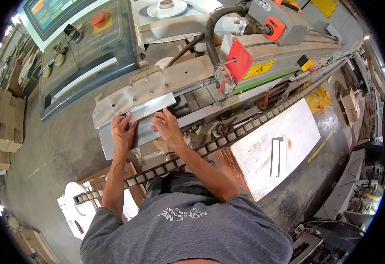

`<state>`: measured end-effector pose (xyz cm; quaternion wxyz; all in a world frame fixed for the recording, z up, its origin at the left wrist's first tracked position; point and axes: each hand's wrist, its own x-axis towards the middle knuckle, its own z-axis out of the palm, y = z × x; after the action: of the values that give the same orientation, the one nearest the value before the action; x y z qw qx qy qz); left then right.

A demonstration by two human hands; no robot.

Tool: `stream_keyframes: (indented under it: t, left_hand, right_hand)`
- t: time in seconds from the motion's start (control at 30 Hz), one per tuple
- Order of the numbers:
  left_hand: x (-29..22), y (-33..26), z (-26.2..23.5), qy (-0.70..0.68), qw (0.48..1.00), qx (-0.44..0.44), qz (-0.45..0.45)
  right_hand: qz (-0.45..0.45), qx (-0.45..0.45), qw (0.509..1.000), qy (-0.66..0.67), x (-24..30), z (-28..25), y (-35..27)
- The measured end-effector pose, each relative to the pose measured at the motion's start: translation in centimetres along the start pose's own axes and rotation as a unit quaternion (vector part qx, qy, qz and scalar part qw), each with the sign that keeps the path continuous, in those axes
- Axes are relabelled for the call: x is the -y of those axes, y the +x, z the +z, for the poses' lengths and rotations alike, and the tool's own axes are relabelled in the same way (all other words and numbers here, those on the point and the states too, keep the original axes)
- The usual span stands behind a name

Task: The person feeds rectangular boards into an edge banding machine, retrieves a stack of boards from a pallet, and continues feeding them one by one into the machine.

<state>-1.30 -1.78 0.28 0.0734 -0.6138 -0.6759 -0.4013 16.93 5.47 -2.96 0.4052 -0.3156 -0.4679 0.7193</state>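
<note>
A light grey narrow strip [155, 105] lies lengthwise along the machine's metal infeed table [135, 90], beside its raised rail. My left hand [123, 130] is at the strip's left end, fingers bent and fingertips against it. Close to the strip's near edge, my right hand [167, 126] is curled, thumb and fingers drawn together; whatever they pinch is too small to make out. Under both hands runs a smooth grey metal ledge [146, 132]. Right of the strip, the table continues into a dark slot and flat guide [201, 97].
A control panel [89, 57] with a red button [98, 19] stands at left. Farther right are a red guard plate [239, 58] and a black corrugated hose [211, 35]. A roller chain [210, 147] crosses before me. A white board [276, 147] lies low on the right.
</note>
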Motion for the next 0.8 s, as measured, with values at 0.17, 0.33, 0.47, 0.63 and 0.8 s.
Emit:
stream_keyframes:
  t: [0.17, 0.33, 0.47, 0.63, 0.8]
  left_hand:
    - [-0.1, -0.1, 0.7, -0.002, 1.0, 0.003, -0.016]
    - [-2.7, 1.1, 2.4, -0.013, 0.998, 0.031, -0.054]
    - [-4.2, 2.1, 5.3, -0.038, 0.997, 0.035, -0.052]
    - [-7.2, 3.6, 9.6, -0.034, 0.997, 0.035, -0.052]
    - [-10.5, 5.0, 13.2, -0.023, 0.998, 0.037, -0.045]
  right_hand:
    - [-0.01, -0.017, 1.0, -0.021, -0.3, -0.7, 0.4]
    - [-0.015, -0.023, 1.0, 0.011, 1.8, -2.8, 0.6]
    - [0.001, -0.045, 0.998, -0.037, 4.1, -5.9, 1.2]
    - [-0.058, -0.086, 0.994, -0.02, 4.9, -10.2, 2.5]
    - [-0.042, -0.165, 0.985, -0.023, 7.5, -13.2, 2.1]
